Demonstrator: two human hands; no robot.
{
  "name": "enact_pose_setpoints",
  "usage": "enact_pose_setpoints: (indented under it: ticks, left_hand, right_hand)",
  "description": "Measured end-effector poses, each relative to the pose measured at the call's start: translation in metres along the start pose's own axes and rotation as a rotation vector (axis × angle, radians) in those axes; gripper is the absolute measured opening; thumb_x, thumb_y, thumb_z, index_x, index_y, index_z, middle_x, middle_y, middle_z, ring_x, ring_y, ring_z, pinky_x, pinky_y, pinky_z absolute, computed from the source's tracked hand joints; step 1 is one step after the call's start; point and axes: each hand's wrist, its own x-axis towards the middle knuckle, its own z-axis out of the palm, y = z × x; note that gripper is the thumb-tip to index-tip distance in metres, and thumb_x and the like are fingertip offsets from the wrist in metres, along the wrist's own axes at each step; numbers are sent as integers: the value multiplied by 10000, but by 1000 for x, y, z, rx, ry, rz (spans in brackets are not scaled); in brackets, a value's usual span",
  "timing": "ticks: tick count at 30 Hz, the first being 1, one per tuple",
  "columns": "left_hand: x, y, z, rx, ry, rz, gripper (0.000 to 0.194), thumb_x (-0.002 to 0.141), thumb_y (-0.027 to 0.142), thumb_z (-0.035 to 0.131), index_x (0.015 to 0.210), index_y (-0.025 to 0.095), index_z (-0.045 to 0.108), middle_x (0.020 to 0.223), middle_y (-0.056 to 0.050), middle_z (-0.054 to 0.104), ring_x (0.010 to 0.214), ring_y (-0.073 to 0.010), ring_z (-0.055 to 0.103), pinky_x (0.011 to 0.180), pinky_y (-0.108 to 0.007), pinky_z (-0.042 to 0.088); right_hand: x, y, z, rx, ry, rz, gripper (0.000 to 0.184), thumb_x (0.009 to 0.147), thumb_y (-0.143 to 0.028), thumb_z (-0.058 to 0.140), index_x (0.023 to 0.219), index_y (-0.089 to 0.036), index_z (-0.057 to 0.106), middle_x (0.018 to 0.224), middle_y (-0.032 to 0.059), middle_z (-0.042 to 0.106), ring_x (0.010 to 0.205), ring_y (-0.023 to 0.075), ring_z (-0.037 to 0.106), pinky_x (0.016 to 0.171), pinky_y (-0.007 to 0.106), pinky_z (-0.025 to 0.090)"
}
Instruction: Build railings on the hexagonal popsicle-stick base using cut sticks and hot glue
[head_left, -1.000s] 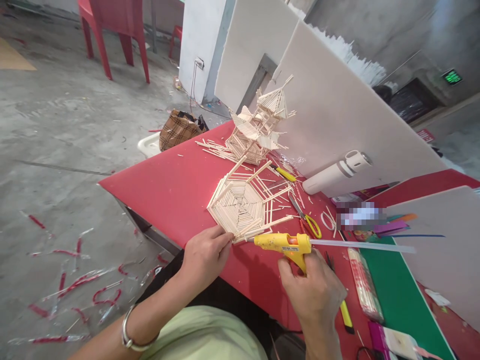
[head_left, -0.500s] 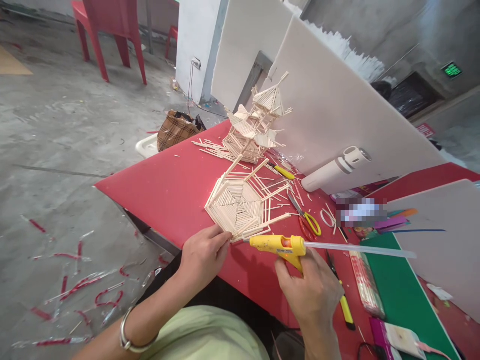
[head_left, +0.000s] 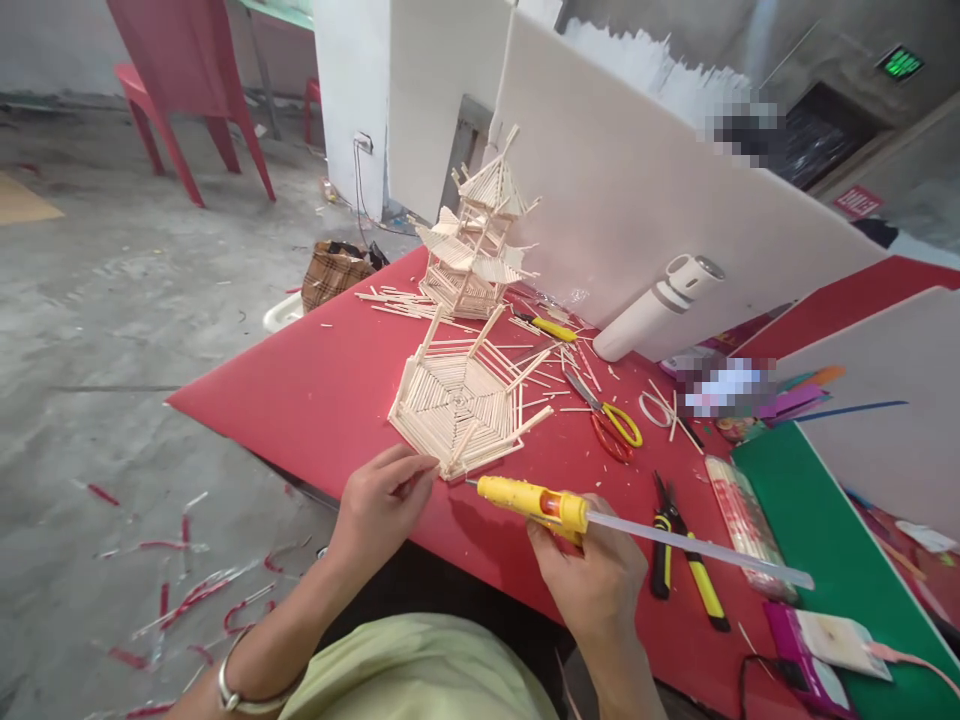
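Observation:
A polygonal platform of pale wooden sticks (head_left: 457,400), with slanting posts along its rim, lies on the red table. My left hand (head_left: 386,505) is closed in a pinch at the platform's near corner; its fingertips hide exactly what part they grip. In my right hand (head_left: 596,570) is a yellow hot glue gun (head_left: 532,500), a long clear glue stick (head_left: 697,548) jutting from its back. The gun's nozzle points left, just right of that same corner and close to my left fingertips. Behind the platform stands a tiered stick pagoda (head_left: 480,240).
Scissors (head_left: 604,410), black-and-yellow pliers (head_left: 679,545), a yellow-handled tool (head_left: 553,328) and loose sticks (head_left: 397,302) lie about the red table (head_left: 300,390). A white bottle (head_left: 652,310) leans by the board. A stick bundle (head_left: 750,525) and a white charger-like block (head_left: 840,640) sit at right.
The view has shifted, so the platform and pagoda appear farther left. The glue gun now tilts with its back end lower. My left hand stays at the platform's near corner.

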Motion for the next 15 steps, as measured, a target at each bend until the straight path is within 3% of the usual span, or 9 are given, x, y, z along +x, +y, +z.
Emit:
enact_pose_setpoints:
  ticks: [3,5,8,10,15]
  left_hand:
    - [7,-3,-9,57,115,126,149,897,183,578,947,181,719,839,-45,671,666,-125,601,592,-232,475]
    - [14,-3,-14,214,119,262,182,887,160,589,1014,198,713,1016,-91,690,833,-179,629,720,-297,520]
    - [26,-2,-19,388,13,415,270,882,114,559,1087,224,696,1227,-111,663,1107,-269,579,871,-401,528]
    - [33,-1,-21,398,-81,466,318,888,75,500,1099,222,686,1254,-109,657,1206,-280,536,908,-415,529]
    - [42,4,-26,326,-257,461,362,887,36,427,1102,203,666,1212,-123,662,1199,-251,543,941,-412,516]
  right_hand:
    - [-2,3,3,21,-16,35,142,868,-326,643,851,-196,588,665,-4,594,615,162,578,588,266,426]
    - [-4,5,6,29,-11,50,151,876,-339,635,855,-197,589,659,-4,592,622,166,580,589,266,419]
    - [-7,9,10,44,0,61,176,893,-371,613,861,-198,592,655,-1,594,621,168,577,596,267,417]
    - [-10,10,12,63,-6,71,208,902,-400,599,846,-199,591,657,2,602,614,169,575,596,269,416]
    - [-14,11,16,129,-26,100,205,904,-390,598,817,-206,576,685,4,627,622,163,582,593,263,408]
